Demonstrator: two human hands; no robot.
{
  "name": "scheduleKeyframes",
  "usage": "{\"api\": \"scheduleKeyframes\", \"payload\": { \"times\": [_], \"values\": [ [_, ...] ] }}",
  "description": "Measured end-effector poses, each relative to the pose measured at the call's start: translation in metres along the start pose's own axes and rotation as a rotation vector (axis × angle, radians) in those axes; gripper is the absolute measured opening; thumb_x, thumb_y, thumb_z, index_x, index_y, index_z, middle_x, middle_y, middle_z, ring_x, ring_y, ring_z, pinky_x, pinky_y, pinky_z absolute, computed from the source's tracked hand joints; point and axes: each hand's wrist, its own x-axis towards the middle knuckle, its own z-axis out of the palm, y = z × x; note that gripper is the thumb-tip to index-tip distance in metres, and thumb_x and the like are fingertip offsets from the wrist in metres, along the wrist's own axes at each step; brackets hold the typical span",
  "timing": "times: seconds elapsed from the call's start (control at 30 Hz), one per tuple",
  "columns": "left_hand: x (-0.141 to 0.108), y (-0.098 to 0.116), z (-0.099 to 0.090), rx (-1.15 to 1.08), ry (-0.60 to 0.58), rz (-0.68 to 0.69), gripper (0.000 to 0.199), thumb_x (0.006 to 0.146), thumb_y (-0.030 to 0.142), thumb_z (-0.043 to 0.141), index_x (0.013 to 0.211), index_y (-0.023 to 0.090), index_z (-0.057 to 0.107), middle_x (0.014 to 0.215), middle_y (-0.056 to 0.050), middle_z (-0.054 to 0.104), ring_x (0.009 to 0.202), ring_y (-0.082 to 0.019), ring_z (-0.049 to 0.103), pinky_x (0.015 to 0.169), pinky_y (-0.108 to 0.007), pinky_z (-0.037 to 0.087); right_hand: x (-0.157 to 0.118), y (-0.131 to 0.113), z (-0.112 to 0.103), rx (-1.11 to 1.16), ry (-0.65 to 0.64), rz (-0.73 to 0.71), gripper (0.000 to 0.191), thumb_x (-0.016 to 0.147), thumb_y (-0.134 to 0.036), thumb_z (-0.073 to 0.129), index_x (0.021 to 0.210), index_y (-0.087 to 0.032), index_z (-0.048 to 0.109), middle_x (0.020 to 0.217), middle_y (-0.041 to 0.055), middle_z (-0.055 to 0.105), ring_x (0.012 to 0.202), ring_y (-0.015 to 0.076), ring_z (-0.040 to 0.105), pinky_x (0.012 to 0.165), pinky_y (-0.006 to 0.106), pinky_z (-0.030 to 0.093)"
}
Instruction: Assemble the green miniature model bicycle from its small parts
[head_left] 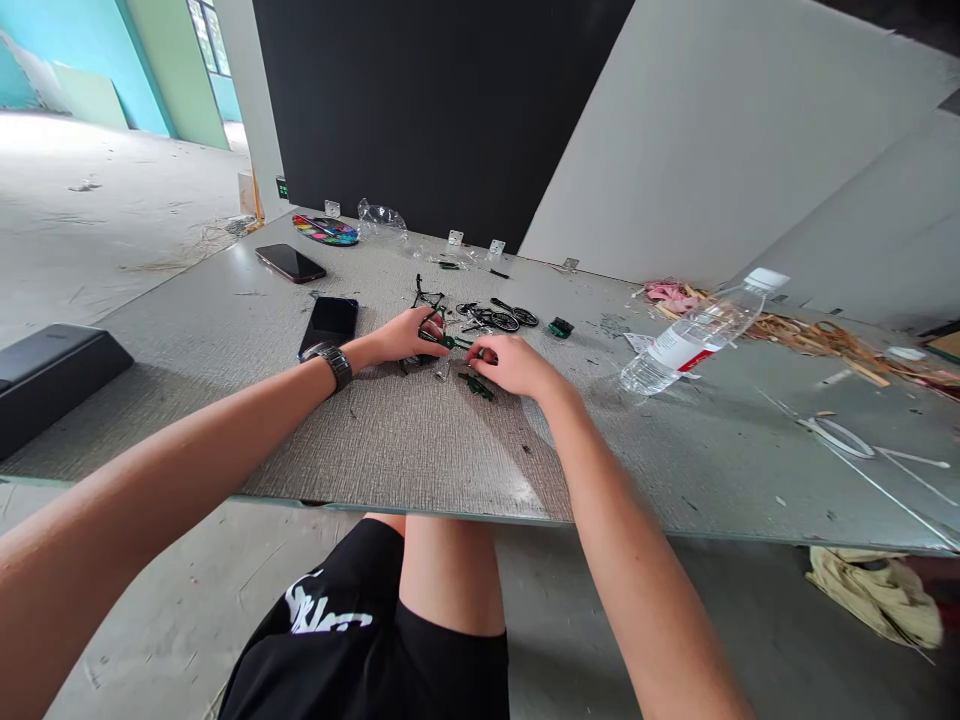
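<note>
the clear bottle leans on the table, and its label is white and red, but the words are too small to read. far left of the bottle, the black shorts have white squiggly marks that i cannot read. the table is gray with thin, bumpy lines. behind the bottle is a pale board, and left of that is a big black board. far off to the bottle's left is a room with a dusty gray floor and blue and green walls. left of the bottle, the left hand has its fingers curled and holds a thin green part. the right hand, closer to the bottle, has its thumb and fingers bent in near the other end of that part; i cannot tell if it grips it. tiny black wheels and a small green block also lie left of the bottle. farther left are two phones and a paint tray. right of the bottle are wood strips.
</note>
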Motion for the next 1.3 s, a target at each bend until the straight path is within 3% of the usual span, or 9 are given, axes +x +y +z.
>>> {"api": "scheduleKeyframes", "payload": {
  "times": [1.3],
  "values": [
    [-0.002,0.003,0.0,0.011,-0.001,-0.013,0.042,0.072,0.035,0.081,0.102,0.017,0.057,0.102,-0.008,0.069,0.096,-0.021,0.065,0.085,-0.035,0.05,0.005,-0.004,0.011,0.006,0.021,-0.007,0.017,0.094,-0.029,0.06,0.104,-0.024,0.073,0.077,-0.0001,0.066,0.063,0.0134,0.053,0.06,0.028,0.032]
  ]
}}
